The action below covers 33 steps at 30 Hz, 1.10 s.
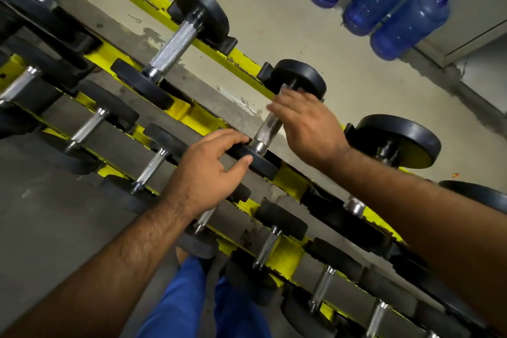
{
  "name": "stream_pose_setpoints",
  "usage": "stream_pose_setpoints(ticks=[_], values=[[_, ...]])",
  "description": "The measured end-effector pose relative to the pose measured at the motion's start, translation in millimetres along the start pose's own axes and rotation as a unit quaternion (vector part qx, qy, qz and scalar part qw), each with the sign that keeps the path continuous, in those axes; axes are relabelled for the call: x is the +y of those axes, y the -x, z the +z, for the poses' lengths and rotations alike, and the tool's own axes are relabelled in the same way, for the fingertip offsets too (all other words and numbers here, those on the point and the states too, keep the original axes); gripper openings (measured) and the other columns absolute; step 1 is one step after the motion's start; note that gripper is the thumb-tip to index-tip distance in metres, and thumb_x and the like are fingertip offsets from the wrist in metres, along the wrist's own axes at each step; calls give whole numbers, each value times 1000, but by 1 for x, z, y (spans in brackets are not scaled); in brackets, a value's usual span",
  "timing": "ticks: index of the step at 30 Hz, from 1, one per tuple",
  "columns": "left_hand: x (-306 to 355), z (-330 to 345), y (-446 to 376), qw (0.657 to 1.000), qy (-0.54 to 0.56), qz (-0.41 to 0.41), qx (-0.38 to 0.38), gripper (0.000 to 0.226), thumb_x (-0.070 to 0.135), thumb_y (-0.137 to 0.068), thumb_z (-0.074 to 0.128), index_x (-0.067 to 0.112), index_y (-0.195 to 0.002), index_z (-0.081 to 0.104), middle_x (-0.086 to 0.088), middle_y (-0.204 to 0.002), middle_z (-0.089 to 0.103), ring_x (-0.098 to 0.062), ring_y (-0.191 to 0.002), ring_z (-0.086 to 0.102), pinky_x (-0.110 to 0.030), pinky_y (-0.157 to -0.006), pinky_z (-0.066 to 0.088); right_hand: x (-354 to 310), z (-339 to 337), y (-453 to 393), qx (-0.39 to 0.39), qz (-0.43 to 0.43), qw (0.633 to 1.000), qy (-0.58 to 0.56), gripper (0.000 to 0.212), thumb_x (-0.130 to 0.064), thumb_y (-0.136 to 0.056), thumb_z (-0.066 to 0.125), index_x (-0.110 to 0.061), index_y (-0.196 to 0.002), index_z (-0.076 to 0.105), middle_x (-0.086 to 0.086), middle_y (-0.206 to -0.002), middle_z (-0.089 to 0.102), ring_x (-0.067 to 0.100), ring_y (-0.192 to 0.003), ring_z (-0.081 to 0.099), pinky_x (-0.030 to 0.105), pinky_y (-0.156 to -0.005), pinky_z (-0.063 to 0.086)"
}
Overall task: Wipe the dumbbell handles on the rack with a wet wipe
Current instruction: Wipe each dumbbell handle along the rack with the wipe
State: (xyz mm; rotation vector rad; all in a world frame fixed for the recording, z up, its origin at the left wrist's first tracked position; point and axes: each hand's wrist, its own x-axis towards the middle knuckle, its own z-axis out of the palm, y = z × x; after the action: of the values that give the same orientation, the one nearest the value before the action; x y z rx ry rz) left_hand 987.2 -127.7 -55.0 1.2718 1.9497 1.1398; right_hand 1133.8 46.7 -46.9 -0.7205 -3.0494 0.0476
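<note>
At centre frame the right hand (pixel 307 126) curls over the upper part of a knurled dumbbell handle (pixel 267 129), its grip clenched round the bar; a wet wipe beneath the fingers cannot be made out. The left hand (pixel 211 170) pinches the near black weight plate (pixel 255 162) between thumb and fingers. This dumbbell lies across the yellow rack (pixel 192 115), with neighbouring dumbbells well apart on either side. Blue bottles (pixel 397 8) sit at upper right, some cut off by the frame's top edge
</note>
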Motion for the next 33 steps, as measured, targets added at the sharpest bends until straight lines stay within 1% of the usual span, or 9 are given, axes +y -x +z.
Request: stream_pose_setpoints(ticks=[5,10,13,16,19,23,27,31,33], values=[[-1,2,-1,1000,21,-21,3,27,14,-86,74,16,-113,72,10,-115,64,1,-106,58,-1,-91,37,-7,-7,-15,-37,-16,999,1,34,-13,-94,47,-12,-122,68,7,-126,66,26,-129,54,42,-117,30],[0,-1,-2,998,-8,-14,-62,36,30,-87,72,20,-121,66,14,-121,58,-2,-104,56,-12,-70,42,-8,-9,-23,-26,-23,999,-1,27,-13,-86,50,-12,-99,73,6,-99,72,25,-99,65,43,-108,41],[3,-1,-2,997,-14,-5,-75,36,32,-87,72,20,-121,65,12,-121,57,-6,-106,56,-22,-74,50,-5,-14,-20,-50,-55,997,-13,28,-14,-88,48,-12,-98,75,7,-97,73,27,-97,67,44,-102,46],[7,4,-1,997,-29,-3,-72,37,31,-86,74,18,-120,65,9,-123,58,-9,-108,57,-32,-86,53,-4,-18,-21,-16,8,1000,4,29,-13,-88,46,-8,-96,74,11,-97,73,31,-99,67,46,-99,48],[13,5,0,997,-34,-11,-63,38,30,-85,74,16,-120,65,7,-124,58,-11,-109,56,-36,-92,52,-22,-11,-11,-73,-72,994,-23,35,-20,-88,41,-11,-95,74,8,-95,72,27,-95,66,44,-101,46],[20,6,4,997,-44,-12,-63,37,32,-86,73,17,-118,63,9,-121,56,-10,-103,57,-31,-86,52,-5,-17,-18,-18,12,1000,-7,28,-14,-88,48,-11,-94,74,7,-96,73,28,-99,66,43,-99,46],[22,6,4,996,-57,-14,-60,39,33,-86,73,17,-120,62,8,-125,56,-10,-107,55,-21,-85,43,-23,-11,-8,-96,-112,988,-48,26,-18,-89,49,-13,-96,73,4,-95,72,26,-97,65,42,-100,46],[22,5,4,996,-70,-2,-62,37,33,-86,73,16,-118,65,6,-123,59,-10,-111,54,-19,-86,41,-2,-19,-11,-32,-28,998,-46,39,-17,-91,39,-13,-104,76,4,-107,74,23,-110,65,43,-109,42],[19,3,3,997,-51,-11,-58,35,30,-87,72,14,-118,68,4,-125,62,-7,-118,52,-18,-92,39,-11,-15,-9,-56,-57,996,-44,40,-17,-90,39,-13,-108,75,4,-111,74,23,-113,64,44,-110,41]])
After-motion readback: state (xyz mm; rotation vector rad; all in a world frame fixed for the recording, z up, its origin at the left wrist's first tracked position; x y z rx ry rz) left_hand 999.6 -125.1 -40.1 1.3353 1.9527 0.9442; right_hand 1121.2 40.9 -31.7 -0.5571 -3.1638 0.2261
